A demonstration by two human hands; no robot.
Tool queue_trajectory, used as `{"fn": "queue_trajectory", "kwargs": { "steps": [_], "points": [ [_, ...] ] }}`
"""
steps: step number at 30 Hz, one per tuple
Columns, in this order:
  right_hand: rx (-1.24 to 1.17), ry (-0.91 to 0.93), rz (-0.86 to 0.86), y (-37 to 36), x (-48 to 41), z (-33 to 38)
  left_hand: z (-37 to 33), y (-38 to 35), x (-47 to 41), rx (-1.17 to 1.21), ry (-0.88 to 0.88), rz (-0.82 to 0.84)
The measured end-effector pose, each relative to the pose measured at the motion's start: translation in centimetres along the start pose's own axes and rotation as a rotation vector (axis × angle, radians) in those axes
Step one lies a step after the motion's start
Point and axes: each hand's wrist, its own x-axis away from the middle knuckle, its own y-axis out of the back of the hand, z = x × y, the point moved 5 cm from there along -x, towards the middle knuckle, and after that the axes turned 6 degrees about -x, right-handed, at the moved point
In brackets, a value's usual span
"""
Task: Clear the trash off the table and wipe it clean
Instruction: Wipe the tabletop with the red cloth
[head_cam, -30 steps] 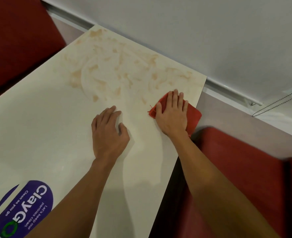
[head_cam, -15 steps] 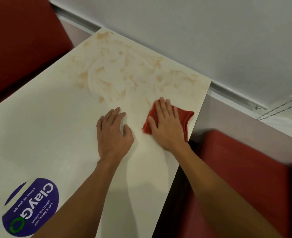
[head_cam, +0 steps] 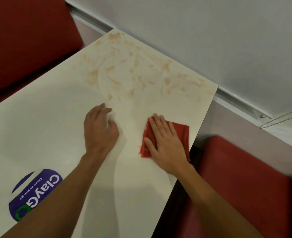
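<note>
A cream table [head_cam: 47,131] carries brownish smeared stains [head_cam: 129,73] across its far end near the wall. My right hand [head_cam: 165,143] lies flat with straight fingers on a red cloth [head_cam: 181,133], pressing it to the tabletop close to the right edge. My left hand [head_cam: 98,129] rests palm down on the bare table just left of the cloth, fingers lightly bent, holding nothing. The stains lie beyond both hands.
Red padded seats stand at the far left [head_cam: 25,40] and at the right [head_cam: 241,186] of the table. A white wall with a rail [head_cam: 193,31] runs behind. A purple round sticker [head_cam: 35,196] is on the near left of the table.
My right hand has slid the red cloth back toward me along the right edge, away from the stains. My left hand has stayed nearly in place.
</note>
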Motion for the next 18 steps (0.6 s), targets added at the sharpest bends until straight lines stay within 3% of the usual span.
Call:
{"fn": "queue_trajectory", "kwargs": {
  "steps": [6,11,16,18],
  "points": [
    [0.018,-0.277,-0.107,0.6,-3.0,-3.8,3.6,0.8,-0.6,-0.110,-0.124,0.040],
    [0.056,-0.239,-0.074,-0.4,-7.6,-0.6,3.3,0.8,-0.5,-0.128,-0.110,0.025],
    [0.056,0.054,0.031,-0.9,-2.8,3.1,3.2,0.8,-0.4,-0.159,-0.121,0.016],
    [0.047,-0.037,-0.012,-0.3,-1.7,0.9,3.2,0.8,-0.4,-0.163,-0.108,0.029]
  ]
}}
